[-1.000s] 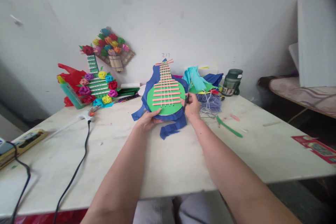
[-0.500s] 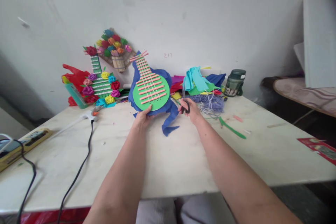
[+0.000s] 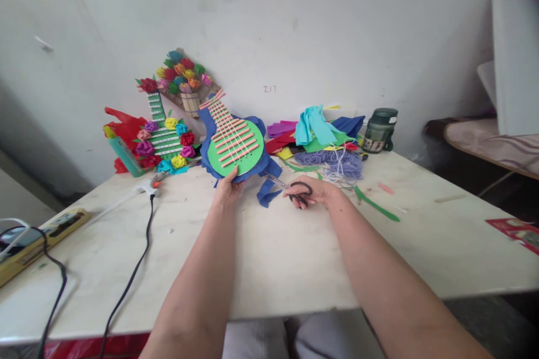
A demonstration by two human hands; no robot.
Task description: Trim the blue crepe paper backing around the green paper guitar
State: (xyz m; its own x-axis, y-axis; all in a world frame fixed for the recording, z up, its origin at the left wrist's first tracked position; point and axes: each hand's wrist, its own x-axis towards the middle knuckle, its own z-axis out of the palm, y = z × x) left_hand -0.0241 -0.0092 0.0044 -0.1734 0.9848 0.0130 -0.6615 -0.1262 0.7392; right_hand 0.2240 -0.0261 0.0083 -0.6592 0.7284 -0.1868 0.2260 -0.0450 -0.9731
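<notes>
Above the worktop (image 3: 269,258), apparently mid-trim.
Grasping guitar (image 3: 236,151) with left grip (image 3: 228,186), scissors (image 3: 283,184) with right grip (image 3: 315,188); seemingly done with strings (image 3: 229,133), not with ragged blue paper (image 3: 273,167).

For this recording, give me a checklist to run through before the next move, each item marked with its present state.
1. Left hand gripping the green instrument-shaped piece: ok.
2. Right hand on the handles of the scissors: ok.
3. Blades pointing toward the blue material at the piece's lower edge: ok.
4. Blade tips apart from the left hand: ok.
5. Blades open or closed: cannot tell.
6. Glue gun lying away from both hands: ok.
</notes>
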